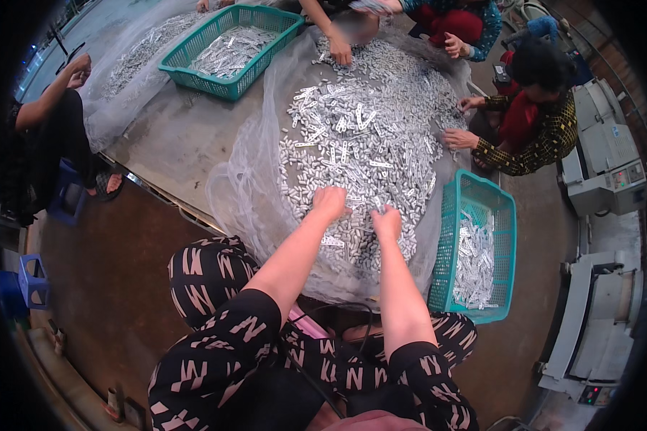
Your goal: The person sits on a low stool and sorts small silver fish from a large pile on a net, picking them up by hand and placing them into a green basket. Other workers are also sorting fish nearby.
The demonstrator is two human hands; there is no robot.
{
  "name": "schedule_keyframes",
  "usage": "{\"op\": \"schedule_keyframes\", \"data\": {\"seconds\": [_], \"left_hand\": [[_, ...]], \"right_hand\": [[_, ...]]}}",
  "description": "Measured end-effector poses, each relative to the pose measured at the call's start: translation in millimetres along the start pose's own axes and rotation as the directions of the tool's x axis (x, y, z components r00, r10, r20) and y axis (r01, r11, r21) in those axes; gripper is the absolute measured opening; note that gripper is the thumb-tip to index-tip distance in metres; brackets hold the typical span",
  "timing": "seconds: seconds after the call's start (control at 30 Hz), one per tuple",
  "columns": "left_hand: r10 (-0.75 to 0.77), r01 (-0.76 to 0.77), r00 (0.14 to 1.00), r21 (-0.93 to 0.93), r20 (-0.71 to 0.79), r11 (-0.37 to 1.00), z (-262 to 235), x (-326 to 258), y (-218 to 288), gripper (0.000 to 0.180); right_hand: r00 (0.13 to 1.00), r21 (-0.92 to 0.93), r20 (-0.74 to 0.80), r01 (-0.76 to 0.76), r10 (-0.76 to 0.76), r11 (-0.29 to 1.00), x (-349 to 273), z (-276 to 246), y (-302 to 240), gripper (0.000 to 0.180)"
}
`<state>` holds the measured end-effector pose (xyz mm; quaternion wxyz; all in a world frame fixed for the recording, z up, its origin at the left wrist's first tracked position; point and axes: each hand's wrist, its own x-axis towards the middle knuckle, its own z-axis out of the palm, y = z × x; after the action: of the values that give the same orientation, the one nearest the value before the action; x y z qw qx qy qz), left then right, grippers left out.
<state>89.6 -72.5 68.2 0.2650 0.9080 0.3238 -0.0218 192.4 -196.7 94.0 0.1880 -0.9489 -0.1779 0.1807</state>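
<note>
A broad heap of small grey metal cylinders (352, 233) lies in front of me, mixed with flat, pale strips with holes (341, 123). My left hand (329, 204) reaches into its near side, fingers curled down among the pieces. What those fingers hold, if anything, is hidden. Just to its right, my right hand (387, 223) is closed in a pinch at the heap. A small pale piece shows at its fingertips, too small to make out. Beneath the heap spreads a whitish mesh net (248, 183).
At my right stands a green basket (447, 244) with pale strips inside; another green basket (230, 90) sits on the metal table (187, 151) at far left. Other people's hands (461, 138) work the heap's far and right sides. Grey machines (604, 161) line the right.
</note>
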Motion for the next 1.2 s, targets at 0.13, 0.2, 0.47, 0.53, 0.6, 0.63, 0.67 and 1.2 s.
{"op": "schedule_keyframes", "data": {"seconds": [0.13,0.2,0.47,0.53,0.6,0.63,0.67,1.2], "left_hand": [[0.037,-0.036,0.998,0.014,-0.058,0.999,13.7,5.8,-5.1,0.028],[0.032,-0.034,0.998,-0.046,-0.048,0.998,10.1,1.4,-1.7,0.024],[-0.033,0.024,0.998,-0.158,-0.052,0.987,13.5,7.4,-5.0,0.018],[-0.005,-0.005,0.994,-0.088,-0.11,0.996,21.5,-1.3,3.5,0.021],[-0.078,0.072,0.995,-0.104,-0.055,0.992,17.2,-2.2,9.2,0.022],[-0.102,0.101,0.995,-0.123,-0.009,0.987,7.7,-5.7,17.0,0.021],[-0.127,0.13,0.991,-0.141,0.032,0.981,1.1,-6.7,22.0,0.02],[-0.097,0.11,0.993,-0.227,0.067,0.968,-13.9,28.6,-87.9,0.042]], "right_hand": [[0.993,0.246,0.02,0.109,-0.117,0.963,30.0,9.3,44.5,0.051],[0.986,0.402,0.117,0.06,-0.116,0.914,36.9,13.0,60.9,0.049],[0.903,-0.193,0.126,0.428,-0.411,0.883,-12.2,11.1,27.9,0.031],[0.922,-0.25,0.22,0.368,-0.317,0.896,-36.0,-4.2,5.0,0.031],[0.901,-0.301,0.224,0.426,-0.371,0.853,-48.3,-7.8,0.9,0.032],[0.878,-0.317,0.178,0.479,-0.444,0.819,-46.0,-3.6,9.7,0.027],[0.867,-0.37,0.181,0.497,-0.463,0.785,-42.5,1.3,16.1,0.025],[0.948,0.115,-0.049,0.319,-0.316,0.941,-33.9,25.9,81.3,0.041]]}}
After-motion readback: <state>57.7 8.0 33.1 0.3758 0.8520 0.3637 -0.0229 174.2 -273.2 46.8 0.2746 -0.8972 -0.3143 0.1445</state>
